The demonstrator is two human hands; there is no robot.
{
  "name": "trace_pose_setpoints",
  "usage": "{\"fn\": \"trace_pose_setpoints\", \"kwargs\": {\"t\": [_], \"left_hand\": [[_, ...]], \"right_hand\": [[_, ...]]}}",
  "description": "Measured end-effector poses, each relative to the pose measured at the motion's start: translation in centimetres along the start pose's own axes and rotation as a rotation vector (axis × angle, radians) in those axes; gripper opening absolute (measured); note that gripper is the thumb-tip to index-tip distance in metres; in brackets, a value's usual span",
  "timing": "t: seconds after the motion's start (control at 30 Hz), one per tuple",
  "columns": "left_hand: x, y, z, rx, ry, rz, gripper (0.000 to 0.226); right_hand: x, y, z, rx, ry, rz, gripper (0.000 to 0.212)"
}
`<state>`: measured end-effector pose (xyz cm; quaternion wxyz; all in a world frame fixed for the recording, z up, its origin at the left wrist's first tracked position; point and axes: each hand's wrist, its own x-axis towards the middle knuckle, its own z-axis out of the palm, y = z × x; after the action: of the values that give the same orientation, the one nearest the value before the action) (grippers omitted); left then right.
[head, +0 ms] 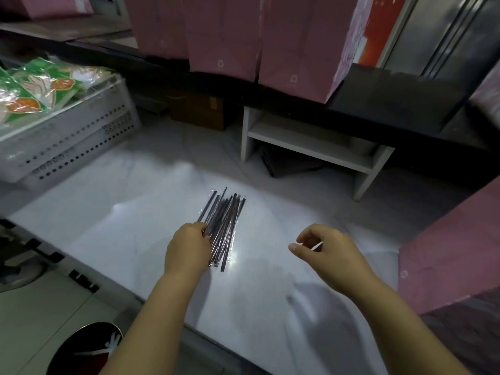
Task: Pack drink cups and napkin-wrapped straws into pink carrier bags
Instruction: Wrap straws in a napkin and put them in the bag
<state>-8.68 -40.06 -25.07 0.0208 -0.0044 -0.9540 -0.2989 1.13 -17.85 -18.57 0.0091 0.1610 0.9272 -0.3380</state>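
Lying under the left hand (pixel 188 249), wrapped straws (pixel 226 226) fan out forward.

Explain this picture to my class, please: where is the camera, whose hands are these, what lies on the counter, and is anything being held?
There is no machine here. One camera sits on a person's head, looking forward and down, so both bare arms reach in from the bottom edge. The left hand rests on a pile of dark straws in clear wrappers, which lies on the white counter. Its fingers touch the pile, though whether it grips any is hard to tell. The right hand hovers to the right, fingers curled loosely; something thin and pale shows at its fingertips, too small to name. Behind, pink carrier bags stand on a dark shelf. At the left, a white perforated crate holds green and orange packets. No cups are visible.
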Motion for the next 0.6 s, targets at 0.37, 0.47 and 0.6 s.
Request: {"fn": "trace_pose_setpoints", "kwargs": {"t": [0.37, 0.47, 0.6], "left_hand": [[-0.8, -0.1, -0.7, -0.277, 0.005, -0.102, 0.031], [-0.9, -0.1, -0.8, -0.333, 0.014, -0.104, 0.016], [-0.9, 0.0, -1.2, -0.362, 0.029, -0.081, 0.013]], "right_hand": [[-1.5, 0.2, 0.0, 0.034, 0.011, -0.002, 0.016], [-1.7, 0.3, -0.1, 0.054, 0.022, 0.004, 0.015], [-2.0, 0.4, -0.3, 0.081, 0.053, 0.011, 0.014]]}}
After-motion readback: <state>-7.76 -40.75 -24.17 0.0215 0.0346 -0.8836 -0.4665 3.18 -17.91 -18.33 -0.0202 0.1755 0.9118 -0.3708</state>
